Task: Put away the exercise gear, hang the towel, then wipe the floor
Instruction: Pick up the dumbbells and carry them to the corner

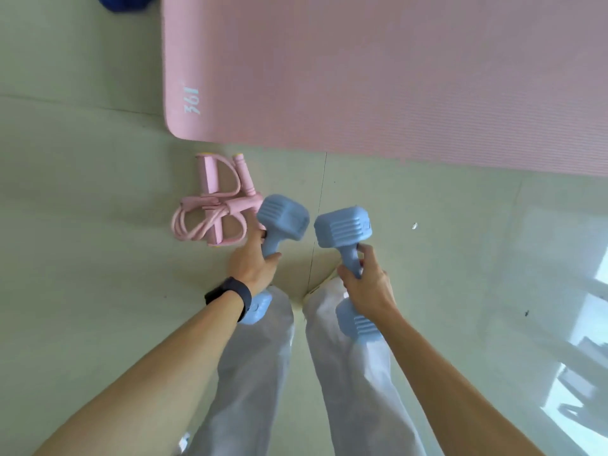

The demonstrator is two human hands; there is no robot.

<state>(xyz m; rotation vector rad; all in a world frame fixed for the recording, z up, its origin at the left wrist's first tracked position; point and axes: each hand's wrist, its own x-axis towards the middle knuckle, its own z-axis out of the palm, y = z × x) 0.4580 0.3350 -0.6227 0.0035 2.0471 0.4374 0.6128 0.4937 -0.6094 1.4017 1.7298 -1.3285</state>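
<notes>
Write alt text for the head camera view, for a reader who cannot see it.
From above: the left hand grips one blue dumbbell, the right hand a second blue dumbbell, over a pale floor. Pink resistance bands lie nearby; a pink mat is spread beyond.

Floor [82, 166] is pale green smooth sheet, matte at frame left. Thin dark seam [320, 192] runs up centre frame. Right side glossy, with a bright window reflection [572, 383] lower right. Small white scrap [415, 226] right of centre.
</notes>
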